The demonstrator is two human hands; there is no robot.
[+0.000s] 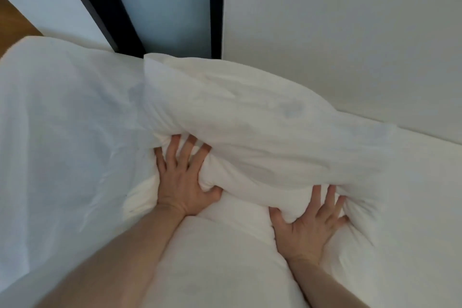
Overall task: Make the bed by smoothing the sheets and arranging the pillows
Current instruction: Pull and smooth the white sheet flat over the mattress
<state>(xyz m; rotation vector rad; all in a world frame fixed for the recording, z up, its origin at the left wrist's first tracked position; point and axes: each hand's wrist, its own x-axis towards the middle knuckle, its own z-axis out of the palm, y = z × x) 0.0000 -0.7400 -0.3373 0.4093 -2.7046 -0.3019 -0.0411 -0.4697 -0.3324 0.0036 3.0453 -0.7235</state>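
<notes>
White cotton throughout; entries follow.

Surroundings: white wall (350,32) along the far side, right; a dark-framed panel (165,5) of frosted bluish glass at the far left of it; a strip of wooden floor (15,20) at the upper left corner. A second white pillow (62,112), creased and somewhat blurred, lies to the left and butts against the one I hold. White sheet (425,207) covers the bed to the right and below me.

Task item: pillow (250,120), white, plump, lying across the head of the bed against the wall, its near edge bunched into folds.

Hands: my left hand (185,182), palm down, fingers spread and dug into the pillow's near left edge, thumb hooked under a roll of fabric, so it grips the pillow. My right hand (307,227), palm down, fingers splayed and pushed into the folds at the near right edge, thumb out to the left; it presses rather than clasps. Both forearms bare, reaching forward from the bottom of the view.

Markings: no legible writing or labels on anything.
</notes>
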